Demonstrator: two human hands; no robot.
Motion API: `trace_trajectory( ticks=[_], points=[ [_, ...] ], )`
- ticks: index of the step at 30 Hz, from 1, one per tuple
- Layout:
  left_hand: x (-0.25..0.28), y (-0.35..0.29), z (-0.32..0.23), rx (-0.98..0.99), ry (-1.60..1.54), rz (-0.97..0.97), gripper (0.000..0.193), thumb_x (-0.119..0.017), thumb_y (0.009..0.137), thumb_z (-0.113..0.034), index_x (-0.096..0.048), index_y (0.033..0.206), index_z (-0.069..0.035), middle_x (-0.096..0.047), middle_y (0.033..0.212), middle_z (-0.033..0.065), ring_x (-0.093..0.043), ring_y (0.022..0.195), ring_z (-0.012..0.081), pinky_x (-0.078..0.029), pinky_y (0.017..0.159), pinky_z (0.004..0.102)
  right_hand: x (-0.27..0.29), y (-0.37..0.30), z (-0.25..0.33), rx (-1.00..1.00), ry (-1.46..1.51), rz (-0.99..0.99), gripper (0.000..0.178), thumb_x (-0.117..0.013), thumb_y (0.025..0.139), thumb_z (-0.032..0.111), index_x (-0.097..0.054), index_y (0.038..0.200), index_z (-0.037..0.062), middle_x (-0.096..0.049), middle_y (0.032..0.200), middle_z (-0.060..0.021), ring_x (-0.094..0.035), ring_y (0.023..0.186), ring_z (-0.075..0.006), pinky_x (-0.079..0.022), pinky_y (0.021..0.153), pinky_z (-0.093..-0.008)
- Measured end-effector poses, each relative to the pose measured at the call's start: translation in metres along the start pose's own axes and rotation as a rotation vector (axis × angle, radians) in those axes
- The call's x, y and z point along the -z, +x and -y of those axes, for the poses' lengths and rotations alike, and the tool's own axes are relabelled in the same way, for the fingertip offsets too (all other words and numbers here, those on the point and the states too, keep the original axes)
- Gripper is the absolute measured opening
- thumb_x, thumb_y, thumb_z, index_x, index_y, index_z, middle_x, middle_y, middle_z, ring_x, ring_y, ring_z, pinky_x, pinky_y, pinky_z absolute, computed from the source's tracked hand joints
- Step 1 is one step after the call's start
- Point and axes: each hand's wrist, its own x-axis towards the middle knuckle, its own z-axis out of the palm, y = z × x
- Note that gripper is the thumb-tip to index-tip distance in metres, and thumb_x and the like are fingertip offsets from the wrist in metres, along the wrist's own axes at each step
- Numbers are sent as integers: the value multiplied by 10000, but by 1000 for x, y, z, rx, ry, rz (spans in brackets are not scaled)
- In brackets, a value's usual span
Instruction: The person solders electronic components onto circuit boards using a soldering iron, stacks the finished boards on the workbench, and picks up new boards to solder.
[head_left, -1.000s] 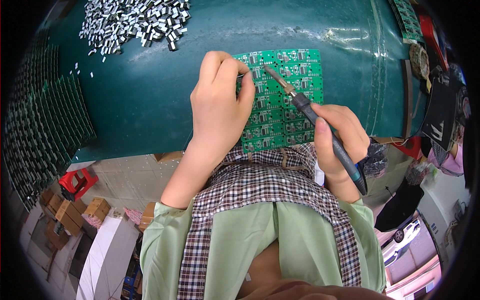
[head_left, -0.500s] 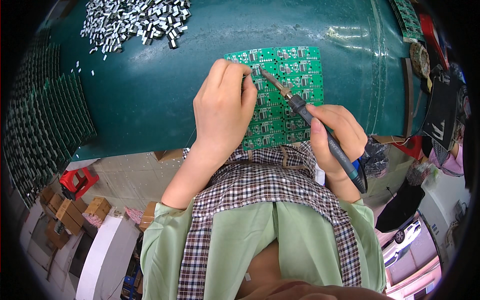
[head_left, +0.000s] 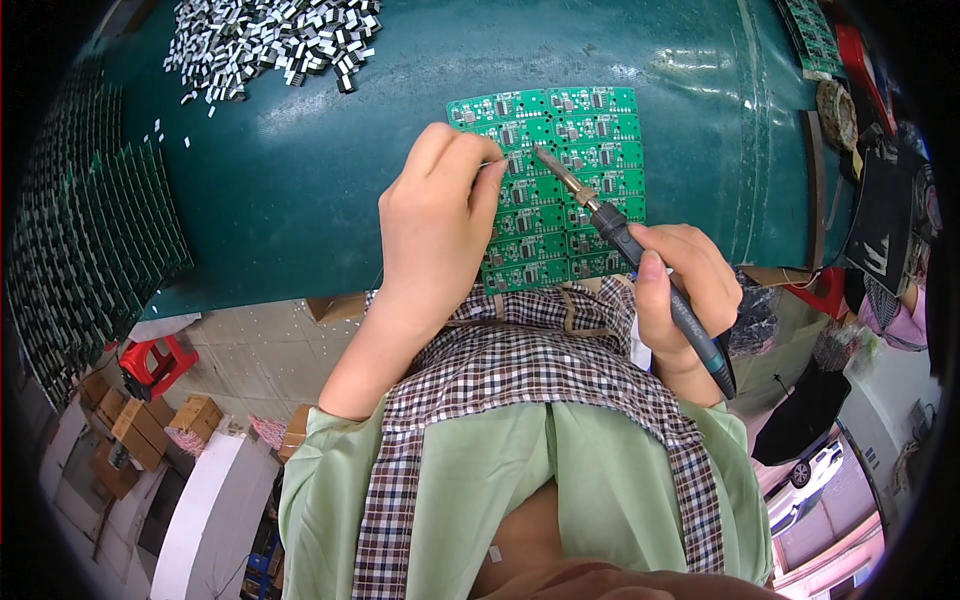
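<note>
A green panel of several joined circuit boards [head_left: 604, 184] lies flat at the near edge of the table. My right hand [head_left: 692, 282] is closed round the grip of a soldering iron [head_left: 612, 222], which slants up and left. Its tip is over the panel's upper middle; whether it touches cannot be made out. Over the panel's left side, my left hand [head_left: 432, 225] is closed in a pinch on what looks like thin solder wire [head_left: 490, 163], largely hidden by the fingers. Small dark chips sit on each board.
A heap of small black-and-white parts [head_left: 275, 40] lies at the far left, with a few white bits nearby. Rows of upright green boards [head_left: 95, 230] stand along the left. More boards [head_left: 810, 38] and a round brown container [head_left: 838, 112] sit at the far right.
The iron's tip has moved a little right and nearer to me, and my right hand has shifted right and down. My left fingers have drawn slightly left. The panel has shifted slightly.
</note>
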Motion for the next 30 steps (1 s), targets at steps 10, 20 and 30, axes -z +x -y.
trace_trajectory(
  ticks=[10,20,30],
  points=[
    [-8,3,7,-67,37,-152,102,-661,777,13,-615,861,-20,-578,798,37,-390,528,96,-340,493,249,-4,10,1,-34,51,60,166,-673,734,-5,-670,896,-40,-662,772,-147,-651,652,-234,-515,587,-294],
    [-7,-12,2,27,-65,-82,123,-661,754,28,-603,844,-32,-624,909,26,-401,525,70,-329,460,225,4,1,3,-76,54,22,145,-638,707,-17,-667,847,-44,-658,723,-151,-651,615,-243,-517,556,-300],
    [-10,-11,1,0,-18,-83,113,-661,762,18,-609,847,-35,-610,924,36,-475,582,94,-365,474,238,0,-1,1,-42,53,56,128,-654,719,22,-675,829,-39,-659,719,-143,-649,609,-235,-515,547,-300]
  ],
)
